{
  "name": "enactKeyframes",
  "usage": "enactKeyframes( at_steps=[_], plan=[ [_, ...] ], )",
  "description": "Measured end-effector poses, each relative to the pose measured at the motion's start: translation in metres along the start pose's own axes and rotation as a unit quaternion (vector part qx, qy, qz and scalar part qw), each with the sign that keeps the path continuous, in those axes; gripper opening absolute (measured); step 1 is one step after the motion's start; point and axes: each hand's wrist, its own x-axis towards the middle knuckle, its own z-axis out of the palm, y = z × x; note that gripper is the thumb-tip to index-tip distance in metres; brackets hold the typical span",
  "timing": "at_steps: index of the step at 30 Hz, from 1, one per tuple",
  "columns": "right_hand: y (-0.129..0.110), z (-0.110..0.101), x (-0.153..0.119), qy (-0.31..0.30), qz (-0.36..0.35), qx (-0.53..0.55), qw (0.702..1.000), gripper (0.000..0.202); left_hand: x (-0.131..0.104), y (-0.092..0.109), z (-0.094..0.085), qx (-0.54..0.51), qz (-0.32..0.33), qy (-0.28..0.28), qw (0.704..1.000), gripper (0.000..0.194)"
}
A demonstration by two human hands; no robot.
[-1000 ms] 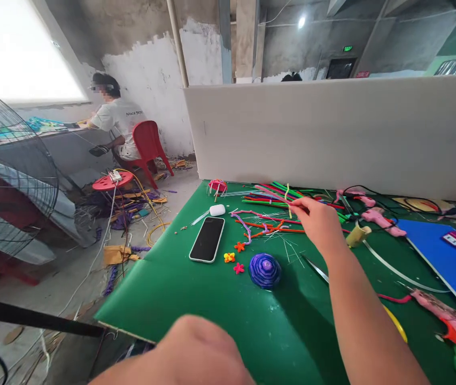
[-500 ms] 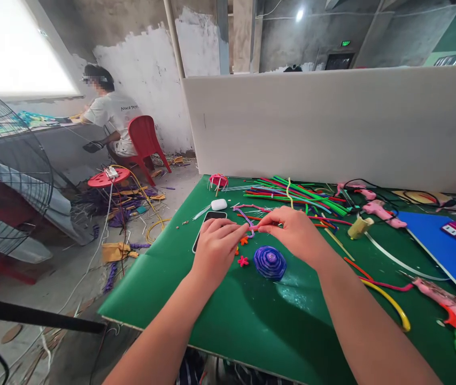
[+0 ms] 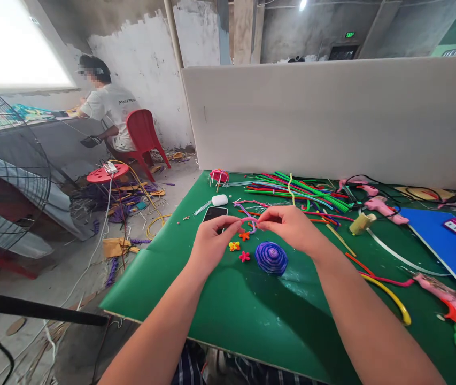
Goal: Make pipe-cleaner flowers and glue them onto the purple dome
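Left hand (image 3: 210, 240): thumb and fingertips are closing together on one end of a short pink stem (image 3: 249, 219). Right hand (image 3: 292, 227): fingertips are pinching the other end. The pink stem is bowing upward in a shallow arch between them, above the desk (image 3: 163, 289), nearer its far edge than its near edge and toward the far left corner.

Behind the arch a lilac stem (image 3: 239, 210) is lying on the desk. The phone (image 3: 214, 214) is showing partly from behind the left hand, with the white case (image 3: 219, 200) just beyond it. Orange flower (image 3: 244, 236), yellow flower (image 3: 234, 246) and pink flower (image 3: 244, 256) are sitting below the hands; the purple dome (image 3: 271, 258) is resting beside them, toward the near edge. The loose stems (image 3: 300, 190) are lying along the far edge.

Handling, judged: grips are sitting close to the ends, which is suiting an even curve. Pressure is probably needing to stay light and matched, since a hard pinch could be kinking the core or flattening the pile. Turning both wrists equally is likely keeping the bend centred. Forearms are best staying raised, so as to be missing the flowers and dome
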Motion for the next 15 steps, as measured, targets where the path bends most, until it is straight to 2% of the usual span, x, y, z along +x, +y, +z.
enactKeyframes(
  at_steps=[3, 7, 12, 15],
  plan=[
    [0.001, 0.007, 0.005, 0.022, 0.014, 0.147, 0.989, 0.010, 0.001, 0.000, 0.003, -0.081, -0.052, 0.013, 0.995, 0.021],
    [-0.001, 0.022, 0.008, 0.086, 0.027, 0.326, 0.941, 0.017, -0.002, 0.000, 0.012, -0.099, -0.035, 0.033, 0.994, 0.018],
    [-0.002, 0.036, 0.009, 0.149, 0.041, 0.441, 0.884, 0.016, -0.009, 0.002, 0.024, -0.073, 0.010, 0.032, 0.997, 0.015],
    [-0.001, 0.041, 0.009, 0.172, 0.045, 0.474, 0.863, 0.015, -0.011, 0.003, 0.028, -0.066, 0.027, 0.033, 0.997, 0.014]
  ],
)
